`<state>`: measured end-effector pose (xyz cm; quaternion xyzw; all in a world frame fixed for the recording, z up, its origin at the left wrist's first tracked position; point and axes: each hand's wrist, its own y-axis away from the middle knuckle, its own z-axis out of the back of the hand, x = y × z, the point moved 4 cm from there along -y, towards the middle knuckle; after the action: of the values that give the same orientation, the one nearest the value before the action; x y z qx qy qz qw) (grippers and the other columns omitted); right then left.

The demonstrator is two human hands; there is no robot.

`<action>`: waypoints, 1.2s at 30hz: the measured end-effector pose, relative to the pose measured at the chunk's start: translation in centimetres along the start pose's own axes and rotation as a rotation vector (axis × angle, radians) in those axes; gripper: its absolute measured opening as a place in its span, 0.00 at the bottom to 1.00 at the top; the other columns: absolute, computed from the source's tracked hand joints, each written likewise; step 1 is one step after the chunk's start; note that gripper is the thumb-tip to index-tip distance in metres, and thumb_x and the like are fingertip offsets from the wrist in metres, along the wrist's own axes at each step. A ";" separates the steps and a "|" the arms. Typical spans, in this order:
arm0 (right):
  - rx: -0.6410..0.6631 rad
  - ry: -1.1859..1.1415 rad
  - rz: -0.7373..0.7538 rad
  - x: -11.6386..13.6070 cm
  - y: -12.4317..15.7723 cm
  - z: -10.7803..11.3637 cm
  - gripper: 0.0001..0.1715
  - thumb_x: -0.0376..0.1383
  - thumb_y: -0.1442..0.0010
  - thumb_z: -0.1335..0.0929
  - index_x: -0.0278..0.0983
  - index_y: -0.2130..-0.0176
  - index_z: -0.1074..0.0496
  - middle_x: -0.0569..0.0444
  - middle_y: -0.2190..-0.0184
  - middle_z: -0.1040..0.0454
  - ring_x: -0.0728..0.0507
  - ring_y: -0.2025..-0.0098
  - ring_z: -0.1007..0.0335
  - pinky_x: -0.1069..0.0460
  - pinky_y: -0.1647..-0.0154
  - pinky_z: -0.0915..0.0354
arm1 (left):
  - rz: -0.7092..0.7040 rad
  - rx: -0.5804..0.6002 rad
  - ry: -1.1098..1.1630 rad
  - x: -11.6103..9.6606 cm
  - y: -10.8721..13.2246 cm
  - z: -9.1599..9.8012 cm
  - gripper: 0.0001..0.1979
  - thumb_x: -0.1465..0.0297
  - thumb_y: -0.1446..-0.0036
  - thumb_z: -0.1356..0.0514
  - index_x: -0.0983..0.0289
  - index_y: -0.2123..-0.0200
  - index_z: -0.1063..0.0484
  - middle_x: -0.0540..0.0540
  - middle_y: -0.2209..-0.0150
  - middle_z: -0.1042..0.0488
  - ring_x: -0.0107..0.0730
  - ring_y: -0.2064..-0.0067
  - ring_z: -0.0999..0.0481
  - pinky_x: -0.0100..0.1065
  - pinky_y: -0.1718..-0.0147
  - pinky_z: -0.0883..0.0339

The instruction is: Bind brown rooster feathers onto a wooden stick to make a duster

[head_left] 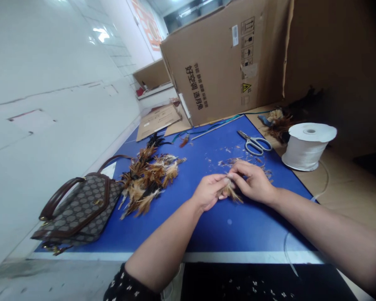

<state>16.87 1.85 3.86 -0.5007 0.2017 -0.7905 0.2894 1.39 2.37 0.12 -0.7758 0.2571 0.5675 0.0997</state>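
Note:
Both hands meet over the blue table, pinching a small tan feather [232,192] between them. My left hand [210,191] is closed on its left side, thumb and fingers pressed together. From the right, my right hand [250,180] pinches near the feather's upper end, its fingertips touching those of the left. The feather's loose barbs point down and to the right. Feather scraps [228,161] lie just beyond the hands. A pile of brown, tan and black feathers [150,177] spreads to the left of my left hand.
Scissors [255,144] lie beyond my right hand, near a white spool [307,146] with a trailing ribbon. A patterned handbag [81,209] stands at the left. A large cardboard box [219,67] rises at the back, with more dark feathers [282,125] beside it.

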 end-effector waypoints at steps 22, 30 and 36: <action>-0.149 0.039 -0.259 -2.3 -0.4 1.8 0.28 0.49 0.33 0.33 0.39 0.80 0.36 0.58 0.84 0.38 0.49 0.79 0.45 0.52 0.77 0.46 | -0.067 -0.253 -0.100 -0.5 0.0 0.8 0.22 0.56 0.52 0.28 0.71 0.65 0.21 0.48 0.80 0.31 0.18 0.84 0.38 0.25 0.86 0.53; 0.045 -0.018 -0.173 -2.4 0.1 0.2 0.19 0.42 0.34 0.31 0.42 0.45 0.25 0.47 0.54 0.22 0.42 0.64 0.25 0.48 0.62 0.29 | -0.114 -0.308 -0.146 -0.1 -0.2 1.3 0.23 0.53 0.50 0.29 0.69 0.62 0.21 0.51 0.74 0.26 0.22 0.81 0.33 0.26 0.84 0.44; 0.045 -0.028 -0.033 -1.1 -0.2 0.0 0.10 0.40 0.32 0.32 0.42 0.58 0.21 0.49 0.63 0.21 0.40 0.60 0.25 0.44 0.54 0.30 | -0.292 -0.252 -0.431 -1.2 0.3 0.9 0.17 0.55 0.42 0.35 0.65 0.66 0.19 0.56 0.69 0.24 0.30 0.70 0.27 0.31 0.70 0.31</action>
<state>17.15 2.74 3.29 -0.5081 0.1713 -0.7926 0.2902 0.19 2.83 0.99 -0.6722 0.0429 0.7266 0.1354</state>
